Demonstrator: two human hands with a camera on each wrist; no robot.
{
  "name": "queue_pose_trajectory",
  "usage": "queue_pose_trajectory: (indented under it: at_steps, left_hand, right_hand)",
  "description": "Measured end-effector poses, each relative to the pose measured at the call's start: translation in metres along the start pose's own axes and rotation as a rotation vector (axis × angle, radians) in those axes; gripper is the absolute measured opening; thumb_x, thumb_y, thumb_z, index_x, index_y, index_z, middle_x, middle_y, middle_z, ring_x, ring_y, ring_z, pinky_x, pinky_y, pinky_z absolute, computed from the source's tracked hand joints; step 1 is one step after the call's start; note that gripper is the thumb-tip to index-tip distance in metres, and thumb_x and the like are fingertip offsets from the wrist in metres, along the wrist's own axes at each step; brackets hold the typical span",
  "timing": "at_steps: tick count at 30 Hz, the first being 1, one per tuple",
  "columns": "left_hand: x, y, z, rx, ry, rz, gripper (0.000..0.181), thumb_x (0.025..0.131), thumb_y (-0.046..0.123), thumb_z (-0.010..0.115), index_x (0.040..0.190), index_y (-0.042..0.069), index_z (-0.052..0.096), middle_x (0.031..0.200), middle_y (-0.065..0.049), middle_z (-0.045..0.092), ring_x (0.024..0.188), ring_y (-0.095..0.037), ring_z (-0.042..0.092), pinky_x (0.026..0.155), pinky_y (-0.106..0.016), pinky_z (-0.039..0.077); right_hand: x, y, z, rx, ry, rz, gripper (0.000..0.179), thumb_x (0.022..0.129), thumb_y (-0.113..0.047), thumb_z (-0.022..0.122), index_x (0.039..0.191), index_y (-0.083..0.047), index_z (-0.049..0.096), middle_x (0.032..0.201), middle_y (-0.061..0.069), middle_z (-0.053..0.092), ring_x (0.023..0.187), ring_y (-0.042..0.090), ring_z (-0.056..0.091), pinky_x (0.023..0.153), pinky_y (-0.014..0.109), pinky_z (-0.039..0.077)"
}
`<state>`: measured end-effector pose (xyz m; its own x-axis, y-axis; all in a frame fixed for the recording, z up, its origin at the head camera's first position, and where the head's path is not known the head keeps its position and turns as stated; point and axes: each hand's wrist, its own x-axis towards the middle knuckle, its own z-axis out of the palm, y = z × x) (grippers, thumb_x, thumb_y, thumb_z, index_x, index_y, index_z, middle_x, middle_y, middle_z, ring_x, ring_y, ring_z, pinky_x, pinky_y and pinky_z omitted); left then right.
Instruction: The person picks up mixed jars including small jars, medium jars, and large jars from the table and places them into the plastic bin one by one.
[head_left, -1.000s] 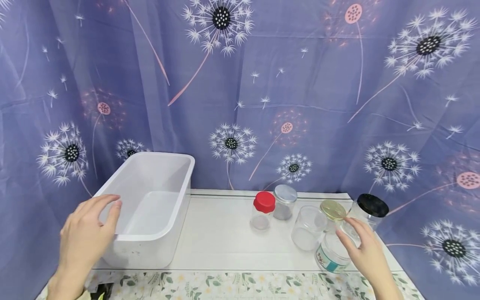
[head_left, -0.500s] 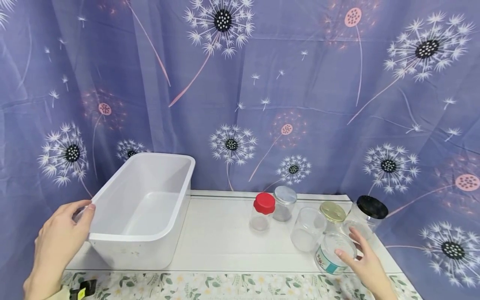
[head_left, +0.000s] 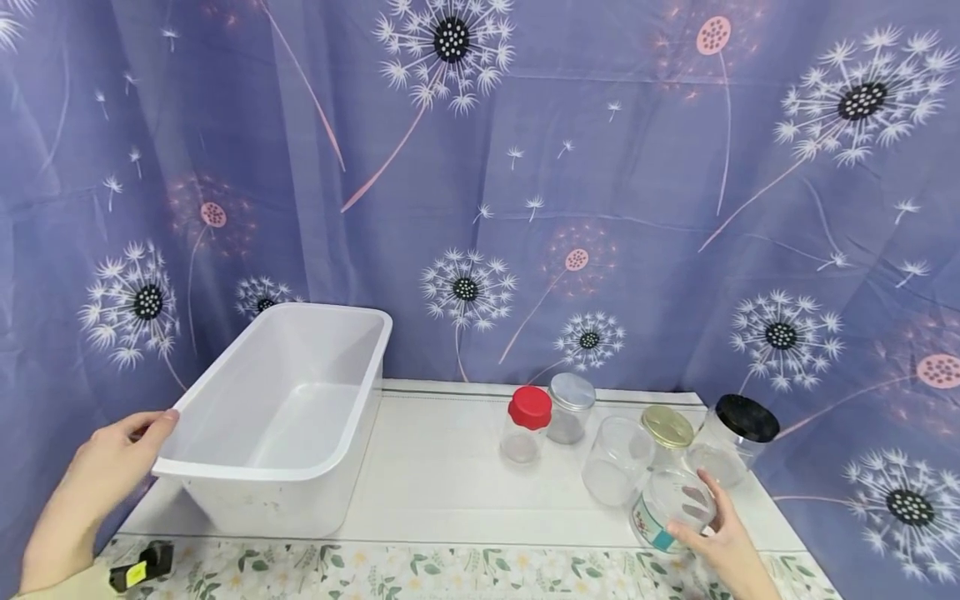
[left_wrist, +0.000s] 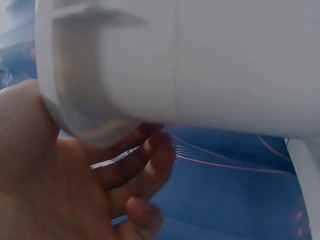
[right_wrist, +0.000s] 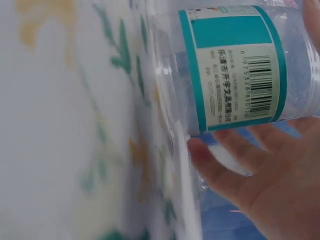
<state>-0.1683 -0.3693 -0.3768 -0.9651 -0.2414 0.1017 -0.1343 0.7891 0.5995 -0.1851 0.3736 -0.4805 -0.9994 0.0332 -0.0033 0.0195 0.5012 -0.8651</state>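
Note:
My left hand [head_left: 108,458] holds the near left corner of a white plastic tub [head_left: 258,475]. In the left wrist view, fingers [left_wrist: 150,160] curl beneath the tub's rim [left_wrist: 95,132]. On the right, my right hand [head_left: 723,546] grips a clear jar [head_left: 667,500] with a teal label, thumb on the near side and index finger toward the far side. The right wrist view shows the barcoded label [right_wrist: 240,70] close up, with fingers [right_wrist: 225,170] against the jar's side. The jar stands upright near the front of the white surface.
Behind that jar stand a gold-lidded jar [head_left: 667,427], a black-lidded jar [head_left: 746,418] and a lidless clear jar [head_left: 615,462]. A red-lidded jar [head_left: 530,408] and a silver-lidded jar [head_left: 572,392] are farther left. A purple dandelion curtain [head_left: 525,183] hangs behind.
My left hand has moved left and down from above the tub onto its near left corner. The right hand has come down from above the labelled jar to grip it.

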Motion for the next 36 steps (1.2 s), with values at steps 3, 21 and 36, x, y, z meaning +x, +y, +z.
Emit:
queue_pose_trajectory:
  at_steps: [3,21,36]
  left_hand:
    - [0.004,-0.010,-0.001,-0.067,-0.031,0.029,0.071,0.104,0.048,0.033,0.133,-0.016,0.044,0.123,-0.040,0.051,0.109,-0.057,0.047,0.080,-0.062,0.039]
    - [0.011,-0.028,0.003,-0.273,-0.078,0.056,0.057,0.104,0.042,0.045,0.118,-0.011,0.058,0.088,0.013,0.064,0.079,0.003,0.050,0.062,-0.021,0.041]
    - [0.011,-0.031,0.003,-0.319,-0.052,0.065,0.041,0.103,0.038,0.047,0.102,0.001,0.066,0.076,0.004,0.064,0.073,-0.006,0.054,0.063,-0.024,0.042]
  right_hand:
    - [0.000,0.005,0.002,0.068,-0.011,0.030,0.097,0.096,-0.021,0.066,0.155,-0.007,-0.008,0.146,0.032,0.027,0.128,0.051,0.036,0.090,0.051,0.047]
    - [-0.004,0.006,0.003,0.048,-0.019,0.117,0.097,0.092,-0.023,0.071,0.147,0.000,-0.007,0.142,0.031,0.027,0.121,0.040,0.046,0.081,0.031,0.051]
    - [-0.001,-0.028,0.012,0.011,-0.114,0.085,0.097,0.092,-0.027,0.070,0.152,-0.001,-0.002,0.147,0.033,0.023,0.128,0.053,0.035,0.088,0.047,0.048]
